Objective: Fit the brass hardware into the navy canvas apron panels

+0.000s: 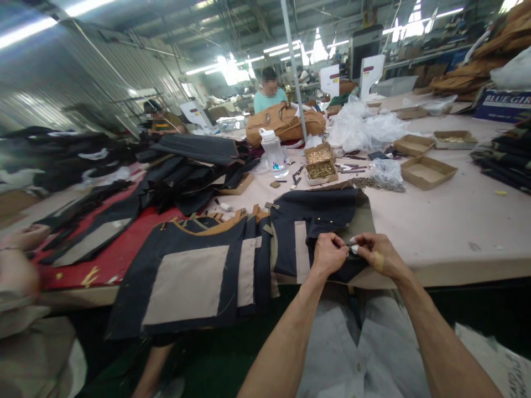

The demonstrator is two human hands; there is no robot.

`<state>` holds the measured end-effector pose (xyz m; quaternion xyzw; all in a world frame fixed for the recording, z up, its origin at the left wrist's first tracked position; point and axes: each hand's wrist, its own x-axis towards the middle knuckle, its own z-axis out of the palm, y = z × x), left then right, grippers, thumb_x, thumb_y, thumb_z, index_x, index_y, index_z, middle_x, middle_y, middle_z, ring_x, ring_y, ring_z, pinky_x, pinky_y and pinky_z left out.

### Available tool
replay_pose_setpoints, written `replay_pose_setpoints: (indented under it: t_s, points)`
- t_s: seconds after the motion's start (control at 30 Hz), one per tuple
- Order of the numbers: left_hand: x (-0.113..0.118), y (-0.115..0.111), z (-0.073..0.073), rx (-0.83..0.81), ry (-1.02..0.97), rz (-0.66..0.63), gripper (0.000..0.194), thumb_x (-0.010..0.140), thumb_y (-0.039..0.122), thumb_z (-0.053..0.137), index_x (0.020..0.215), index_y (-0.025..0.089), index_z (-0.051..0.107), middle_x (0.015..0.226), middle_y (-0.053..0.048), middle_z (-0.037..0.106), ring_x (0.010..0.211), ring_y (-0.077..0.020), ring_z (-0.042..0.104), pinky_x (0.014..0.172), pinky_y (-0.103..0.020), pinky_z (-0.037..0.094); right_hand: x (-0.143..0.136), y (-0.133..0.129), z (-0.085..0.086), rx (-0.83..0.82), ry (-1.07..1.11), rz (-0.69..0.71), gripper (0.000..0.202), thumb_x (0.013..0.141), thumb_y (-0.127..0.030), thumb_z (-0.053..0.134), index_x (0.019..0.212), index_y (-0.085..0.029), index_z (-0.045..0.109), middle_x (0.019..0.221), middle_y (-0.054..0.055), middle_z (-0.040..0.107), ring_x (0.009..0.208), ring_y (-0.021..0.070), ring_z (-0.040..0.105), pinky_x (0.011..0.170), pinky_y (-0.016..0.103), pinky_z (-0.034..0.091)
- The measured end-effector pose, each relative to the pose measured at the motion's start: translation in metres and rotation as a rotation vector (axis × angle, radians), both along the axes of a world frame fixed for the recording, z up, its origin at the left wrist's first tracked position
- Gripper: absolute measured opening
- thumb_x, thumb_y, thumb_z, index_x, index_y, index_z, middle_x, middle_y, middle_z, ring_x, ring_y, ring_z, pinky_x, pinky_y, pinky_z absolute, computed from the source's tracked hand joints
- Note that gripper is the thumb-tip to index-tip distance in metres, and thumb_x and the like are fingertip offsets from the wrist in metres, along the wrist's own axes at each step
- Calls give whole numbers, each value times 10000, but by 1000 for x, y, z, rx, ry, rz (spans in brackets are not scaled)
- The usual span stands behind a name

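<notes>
A dark navy fabric piece [332, 207] with a beige strip and small gold-coloured studs lies at the table's front edge. My left hand [331, 253] pinches the fabric near its lower right part. Close beside it on the right, my right hand [378, 253] has its fingers closed, with white coverings on the fingertips, at the same spot of the cloth. Whatever small item may be between the fingers is too small to make out. Left of my hands, more navy pieces with beige panels [186, 284] are layered and hang over the edge.
Small boxes of metal parts [321, 172], a clear bottle [274, 152] and open cardboard trays [428, 172] stand farther back. Loose metal pieces lie by a plastic bag [386, 175]. A person's arm [20, 260] is at the far left; other people sit across the table.
</notes>
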<state>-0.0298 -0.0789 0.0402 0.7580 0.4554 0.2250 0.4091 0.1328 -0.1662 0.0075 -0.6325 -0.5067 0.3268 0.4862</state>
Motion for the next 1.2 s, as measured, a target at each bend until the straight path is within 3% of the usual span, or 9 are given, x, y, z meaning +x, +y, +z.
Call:
replay_pose_setpoints:
  t_s: [0.3,0.6,0.8,0.97,1.2]
  points:
    - [3,1,4,-26,34,24,73,663,209,750,677,150,709,662,-27,685,601,-127,591,548,-225,379,1,0,-4,13,-14,8,254,793,-266,624,995,-150,725,694,10,628,577,139,487,536,253,350]
    - [2,8,-1,-104,-38,60,66,643,177,759,669,129,722,638,-38,695,569,-123,591,525,-218,381,1,1,2,5,35,39,257,775,-305,662,964,-149,744,713,28,661,586,149,509,530,253,342]
    - [5,14,0,-156,-3,-48,70,590,119,762,641,115,714,601,-32,676,544,-115,557,507,-217,355,5,0,-1,8,42,47,249,770,-290,657,955,-142,736,703,23,650,577,136,496,514,242,331]
    - [4,6,0,-28,-3,33,40,646,159,724,666,124,725,657,-43,705,591,-129,605,534,-221,382,5,1,-3,-1,18,55,241,767,-293,664,945,-146,733,642,0,600,539,121,448,490,235,302]
    - [5,10,-8,-163,-13,75,74,642,187,750,676,123,737,661,-71,717,594,-154,637,521,-223,403,5,0,-2,6,44,58,258,783,-298,655,971,-144,738,676,10,631,546,124,470,502,237,317]
